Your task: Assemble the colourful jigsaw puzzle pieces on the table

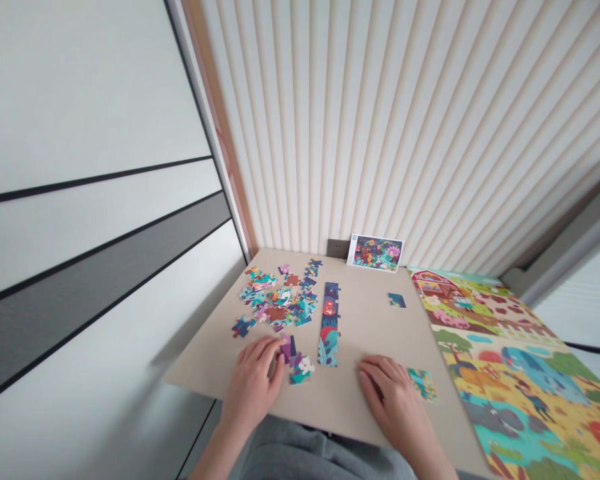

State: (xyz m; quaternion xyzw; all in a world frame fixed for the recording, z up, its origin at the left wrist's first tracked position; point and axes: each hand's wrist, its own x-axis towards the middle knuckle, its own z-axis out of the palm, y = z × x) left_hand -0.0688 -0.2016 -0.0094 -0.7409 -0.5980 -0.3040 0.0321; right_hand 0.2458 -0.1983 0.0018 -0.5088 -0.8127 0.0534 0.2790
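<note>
My left hand (pixel 257 373) is at the near left of the table, fingers bent and thumb apart from them. Its fingertips are at the left edge of a purple puzzle piece (pixel 286 348); I cannot tell whether they press on it. Just below that piece lies a teal puzzle piece with a white animal (pixel 301 370). A joined strip of puzzle pieces (pixel 329 310) runs upright in the middle. My right hand (pixel 390 393) rests on the tabletop, fingers loosely bent and holding nothing visible. Beside it, partly covered, is a teal and yellow puzzle piece (pixel 423 385).
A pile of loose puzzle pieces (pixel 277 303) covers the table's left side. One dark blue piece (pixel 397 301) lies at the right. A picture card (pixel 377 253) leans against the ribbed wall (pixel 330 120), near a socket (pixel 337 249). Finished-looking animal pictures (pixel 510 373) lie along the right.
</note>
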